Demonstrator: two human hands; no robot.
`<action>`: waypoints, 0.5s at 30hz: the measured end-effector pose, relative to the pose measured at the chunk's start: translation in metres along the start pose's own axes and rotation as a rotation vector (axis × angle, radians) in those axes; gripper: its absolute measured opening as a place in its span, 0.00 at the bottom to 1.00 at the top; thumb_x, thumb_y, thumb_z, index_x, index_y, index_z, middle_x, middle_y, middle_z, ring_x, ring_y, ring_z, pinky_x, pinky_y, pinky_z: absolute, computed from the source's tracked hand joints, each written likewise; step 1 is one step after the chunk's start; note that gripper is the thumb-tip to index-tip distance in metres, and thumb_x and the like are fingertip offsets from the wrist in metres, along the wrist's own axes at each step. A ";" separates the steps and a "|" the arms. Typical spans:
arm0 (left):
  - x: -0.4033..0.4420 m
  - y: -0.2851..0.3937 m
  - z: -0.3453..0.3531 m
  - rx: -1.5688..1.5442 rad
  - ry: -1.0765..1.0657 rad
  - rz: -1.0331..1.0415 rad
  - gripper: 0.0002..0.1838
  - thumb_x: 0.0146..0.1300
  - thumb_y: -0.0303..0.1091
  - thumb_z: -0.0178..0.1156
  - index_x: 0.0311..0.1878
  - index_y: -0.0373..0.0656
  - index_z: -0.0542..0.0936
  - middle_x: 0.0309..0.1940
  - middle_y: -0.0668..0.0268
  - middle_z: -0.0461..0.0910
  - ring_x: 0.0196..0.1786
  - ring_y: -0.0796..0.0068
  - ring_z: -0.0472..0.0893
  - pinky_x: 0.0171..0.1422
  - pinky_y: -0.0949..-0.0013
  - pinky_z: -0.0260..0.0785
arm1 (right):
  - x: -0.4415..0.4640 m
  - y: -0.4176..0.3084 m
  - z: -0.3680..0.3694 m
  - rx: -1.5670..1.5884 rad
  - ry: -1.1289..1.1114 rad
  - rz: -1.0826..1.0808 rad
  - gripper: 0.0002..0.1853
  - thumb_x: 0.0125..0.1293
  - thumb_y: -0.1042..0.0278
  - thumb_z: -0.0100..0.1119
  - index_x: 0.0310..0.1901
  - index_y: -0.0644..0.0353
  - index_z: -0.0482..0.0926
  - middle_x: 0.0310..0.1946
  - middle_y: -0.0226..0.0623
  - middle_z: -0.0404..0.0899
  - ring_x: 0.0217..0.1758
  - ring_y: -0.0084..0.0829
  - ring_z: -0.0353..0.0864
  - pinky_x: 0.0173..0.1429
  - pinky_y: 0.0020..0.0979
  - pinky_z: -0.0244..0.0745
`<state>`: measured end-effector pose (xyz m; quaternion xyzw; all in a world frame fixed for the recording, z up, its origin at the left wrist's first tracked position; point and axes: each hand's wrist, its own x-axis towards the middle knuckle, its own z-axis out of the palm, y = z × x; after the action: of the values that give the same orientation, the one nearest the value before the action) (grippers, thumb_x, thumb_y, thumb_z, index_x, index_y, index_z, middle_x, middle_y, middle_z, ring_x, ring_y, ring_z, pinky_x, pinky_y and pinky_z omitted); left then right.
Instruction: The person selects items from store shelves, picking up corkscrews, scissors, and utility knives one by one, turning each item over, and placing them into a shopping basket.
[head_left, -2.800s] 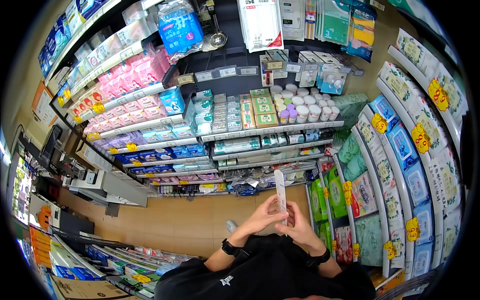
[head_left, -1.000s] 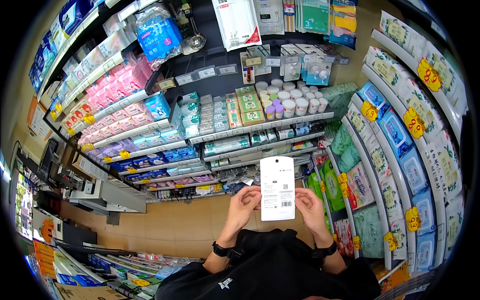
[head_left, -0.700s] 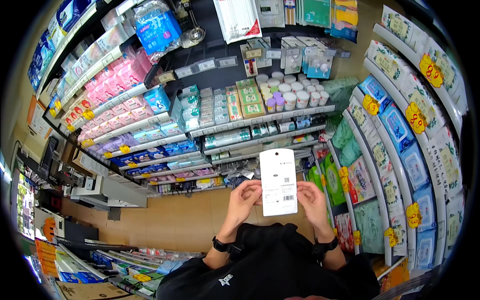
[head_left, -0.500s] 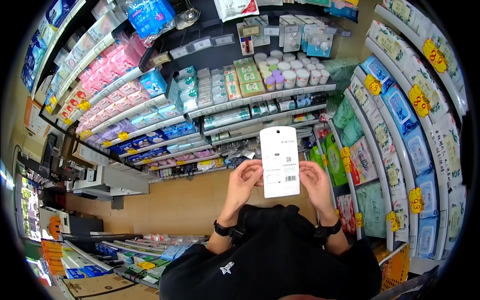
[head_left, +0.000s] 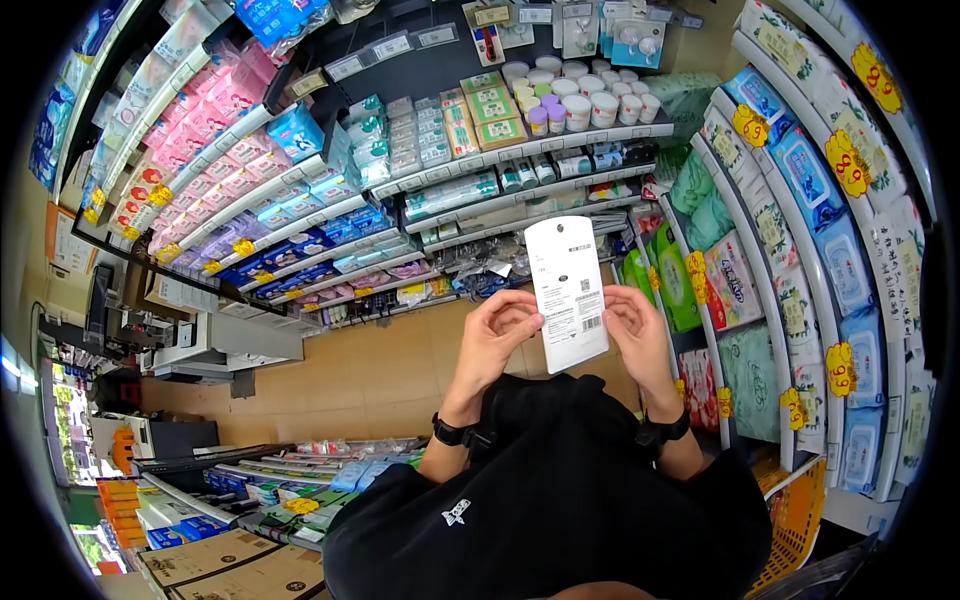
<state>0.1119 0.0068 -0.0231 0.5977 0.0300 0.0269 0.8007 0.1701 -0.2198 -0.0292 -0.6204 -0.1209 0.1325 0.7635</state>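
A white hang-card package [head_left: 572,300] is held up in front of my chest, its printed back facing me. A hole is punched near its top, and small text, a square code and a barcode are on it. My left hand [head_left: 497,333] pinches its left edge between thumb and curled fingers. On the opposite edge, my right hand [head_left: 635,330] grips it the same way. The card leans slightly, its top tipped left. Whatever is on its far side is hidden from me.
Ahead, a shelf [head_left: 520,153] carries white tubs [head_left: 590,108] and small boxes. Pink packs [head_left: 215,110] fill shelves at the left. Wet-wipe packs [head_left: 810,180] line the right side. An orange basket [head_left: 795,535] is at lower right, and cardboard boxes [head_left: 225,560] are at lower left.
The card has moved up and slightly right in view, now tilted with its top to the left. Both hands keep hold of it. The view of the shelves has shifted a little.
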 end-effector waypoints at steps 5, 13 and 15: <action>0.004 -0.011 0.013 0.056 -0.063 -0.040 0.31 0.62 0.26 0.70 0.66 0.35 0.68 0.56 0.59 0.79 0.56 0.71 0.81 0.61 0.67 0.76 | -0.004 0.005 0.001 0.006 -0.047 0.043 0.18 0.71 0.78 0.58 0.61 0.69 0.71 0.52 0.39 0.78 0.54 0.24 0.78 0.61 0.27 0.74; 0.005 -0.029 0.031 -0.062 -0.251 -0.261 0.41 0.64 0.39 0.71 0.74 0.37 0.60 0.71 0.53 0.64 0.67 0.62 0.74 0.70 0.62 0.69 | -0.011 0.023 -0.001 0.096 -0.225 0.173 0.22 0.74 0.75 0.54 0.68 0.69 0.68 0.57 0.40 0.78 0.60 0.26 0.77 0.66 0.28 0.72; 0.004 -0.028 0.039 -0.033 -0.251 -0.222 0.39 0.67 0.38 0.68 0.75 0.38 0.60 0.72 0.57 0.64 0.69 0.63 0.72 0.72 0.61 0.65 | -0.013 0.025 0.000 0.123 -0.225 0.166 0.23 0.74 0.75 0.54 0.68 0.69 0.68 0.59 0.43 0.78 0.62 0.28 0.78 0.67 0.30 0.72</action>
<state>0.1191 -0.0386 -0.0388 0.5762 -0.0047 -0.1360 0.8059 0.1563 -0.2196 -0.0536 -0.5614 -0.1456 0.2707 0.7683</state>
